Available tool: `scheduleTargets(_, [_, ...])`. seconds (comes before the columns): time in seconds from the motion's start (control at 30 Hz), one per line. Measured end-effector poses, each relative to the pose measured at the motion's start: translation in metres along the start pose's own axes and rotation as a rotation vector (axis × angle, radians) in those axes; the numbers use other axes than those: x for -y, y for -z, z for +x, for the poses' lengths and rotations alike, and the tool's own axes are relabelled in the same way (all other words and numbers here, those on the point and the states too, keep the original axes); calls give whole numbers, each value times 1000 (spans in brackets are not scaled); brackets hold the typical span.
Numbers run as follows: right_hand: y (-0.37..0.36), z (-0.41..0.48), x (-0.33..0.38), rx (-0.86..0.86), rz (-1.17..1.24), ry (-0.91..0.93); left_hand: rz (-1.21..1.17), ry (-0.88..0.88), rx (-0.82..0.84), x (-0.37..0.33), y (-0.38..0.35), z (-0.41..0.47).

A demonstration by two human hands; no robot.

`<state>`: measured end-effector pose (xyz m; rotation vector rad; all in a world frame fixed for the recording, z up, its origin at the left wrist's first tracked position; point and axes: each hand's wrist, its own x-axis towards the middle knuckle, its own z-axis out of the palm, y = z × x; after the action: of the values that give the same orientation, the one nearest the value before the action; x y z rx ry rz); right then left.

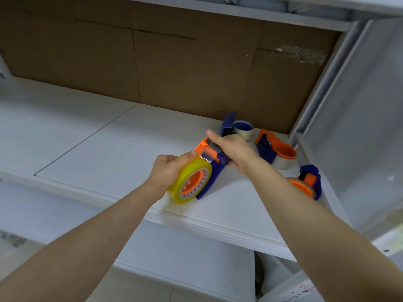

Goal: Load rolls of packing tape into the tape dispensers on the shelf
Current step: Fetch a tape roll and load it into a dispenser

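Near the front edge of the white shelf point(87, 138), right of its middle: a blue-and-orange tape dispenser point(214, 171), a yellowish tape roll point(182, 177) seated on its orange hub. Roll end toward the front edge, cutter end toward the back. Left grip point(168, 172) curled round the roll's outer face from the left, thumb over the top, holding it. Right grip point(233, 149) closed over the dispenser's cutter end, forefinger stretched straight out toward the back left, remaining fingers wrapped round the frame. A strip of clear tape visible between roll and cutter end, beneath the orange flap. Resting on the shelf or lifted just off it: cannot tell.

Toward the back right corner, three more dispensers, all apart from both grips. Farthest back, near the brown cardboard point(174, 62) lining the shelf's rear: a blue dispenser point(227, 125) with a pale roll point(245, 130). Just to its right, an orange dispenser point(275, 150) lying on its side, loaded with a clear roll. Close to the right edge and nearer the front, a third dispenser point(309, 182), blue frame, orange hub, clear roll.
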<state>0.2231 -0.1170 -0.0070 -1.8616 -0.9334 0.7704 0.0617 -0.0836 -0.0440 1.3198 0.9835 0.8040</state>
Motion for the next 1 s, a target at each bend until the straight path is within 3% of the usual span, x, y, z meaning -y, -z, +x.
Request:
scheduleTargets(0.1, [-10,2,-1,-55,-197,139,-13,-3,-11,1,0,1])
scheduleTargets(0.27, [5,-6,-12,172,148,31,2,11,-34,1,-1,4])
scheduleTargets(0.4, [-1,-11,-21,2,162,57,36,16,-45,0,-5,4])
scheduleTargets(0.53, [4,-18,-35,218,387,-37,-73,108,-116,-4,-7,9])
scheduleTargets(0.63, [-9,-27,-52,237,135,-57,-375,207,-37,-7,-11,8])
scheduleTargets(0.77, [-19,-32,-55,-13,-55,60,-514,314,109,-8,-22,2])
scheduleTargets(0.83, [-13,-27,-54,-69,-184,84,-341,312,8,-5,-24,8])
scheduleTargets(0.9, [-4,-22,-48,-69,-358,83,13,254,-139,-5,-23,16])
scheduleTargets(1.0, [7,-11,-37,-53,-623,53,224,185,-138,-8,-18,24])
